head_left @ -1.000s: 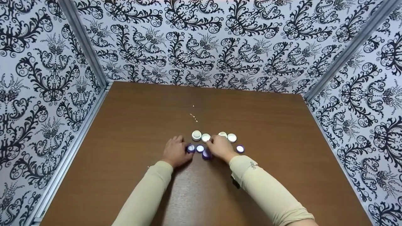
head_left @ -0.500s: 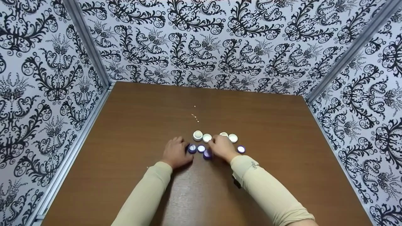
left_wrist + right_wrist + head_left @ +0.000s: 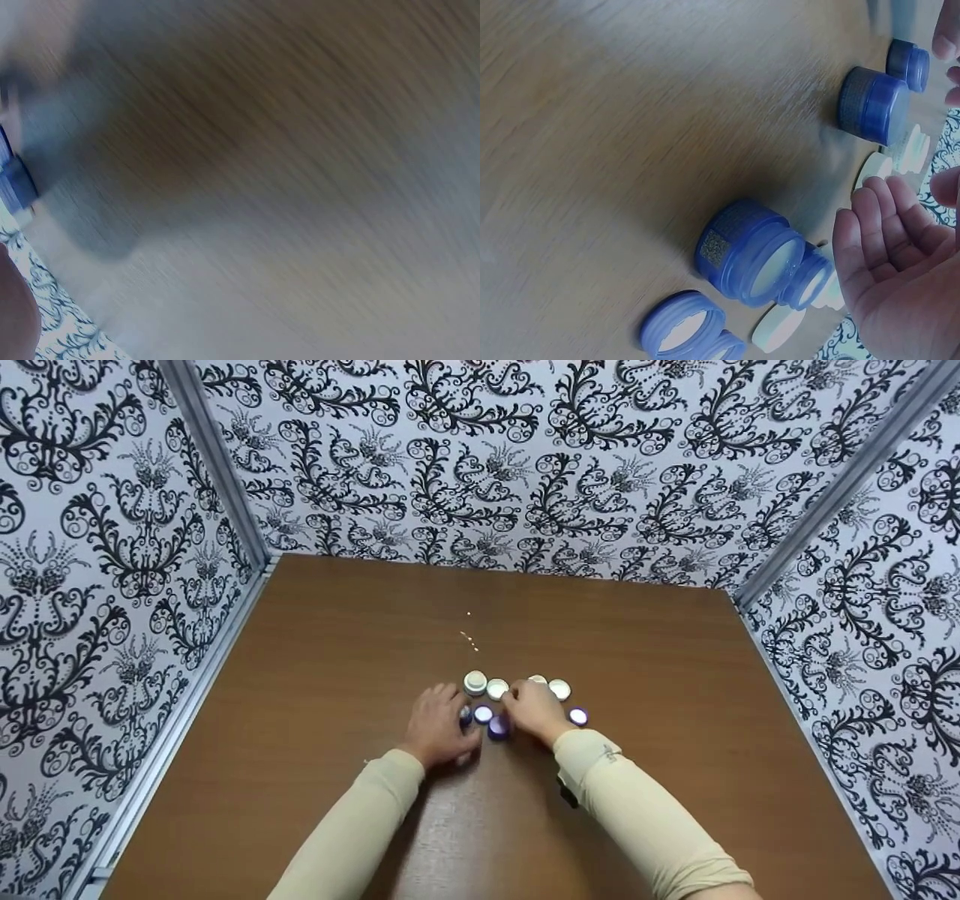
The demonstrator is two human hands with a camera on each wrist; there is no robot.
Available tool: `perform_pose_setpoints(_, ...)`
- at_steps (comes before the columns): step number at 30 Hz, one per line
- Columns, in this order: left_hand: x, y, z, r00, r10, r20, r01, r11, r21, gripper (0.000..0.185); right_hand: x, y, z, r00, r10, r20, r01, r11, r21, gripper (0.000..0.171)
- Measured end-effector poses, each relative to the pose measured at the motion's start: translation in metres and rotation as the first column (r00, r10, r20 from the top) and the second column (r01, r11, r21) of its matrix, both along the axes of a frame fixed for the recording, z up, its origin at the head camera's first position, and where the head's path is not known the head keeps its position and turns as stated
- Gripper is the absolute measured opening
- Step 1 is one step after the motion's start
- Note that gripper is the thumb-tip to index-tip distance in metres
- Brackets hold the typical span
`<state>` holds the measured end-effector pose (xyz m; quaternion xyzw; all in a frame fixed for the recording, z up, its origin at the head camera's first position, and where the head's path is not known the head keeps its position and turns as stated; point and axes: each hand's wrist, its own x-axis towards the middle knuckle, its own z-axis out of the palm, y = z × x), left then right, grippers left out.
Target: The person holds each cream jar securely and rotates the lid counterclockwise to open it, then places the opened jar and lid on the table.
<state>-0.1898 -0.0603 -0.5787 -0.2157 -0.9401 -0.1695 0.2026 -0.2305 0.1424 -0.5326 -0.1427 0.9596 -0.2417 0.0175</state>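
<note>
Blue jars (image 3: 498, 727) sat clustered mid-worktop (image 3: 300, 720) in the head view, white lids (image 3: 475, 683) at their 12 o'clock. The left hand (image 3: 439, 726) touched a jar at 9 o'clock; whether its fingers gripped could not be told. The left wrist view was blurred. In the right wrist view, the right hand (image 3: 900, 277) lay at 3 o'clock, fingers (image 3: 877, 225) loosely apart and holding nothing. Crowded jars (image 3: 754, 251) could be knocked over.
</note>
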Motion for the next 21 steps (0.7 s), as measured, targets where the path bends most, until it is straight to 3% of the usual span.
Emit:
perform_pose_setpoints(6,0.009,0.016,-0.002,0.998,-0.065,-0.018,0.064,0.997,-0.035,0.044,0.000,0.003,-0.002,1.000,-0.001,-0.017,0.001,1.000,0.008,0.023)
perform_pose_setpoints(9,0.014,0.023,-0.002,0.998,-0.065,-0.020,0.064,0.997,-0.038,0.043,0.000,0.004,-0.001,1.000,0.005,-0.029,-0.004,1.000,0.010,0.023)
perform_pose_setpoints(21,0.025,0.042,-0.006,0.996,0.069,-0.057,-0.067,0.997,0.043,0.046,0.002,0.006,0.001,0.999,-0.008,-0.044,0.008,1.000,-0.005,0.023)
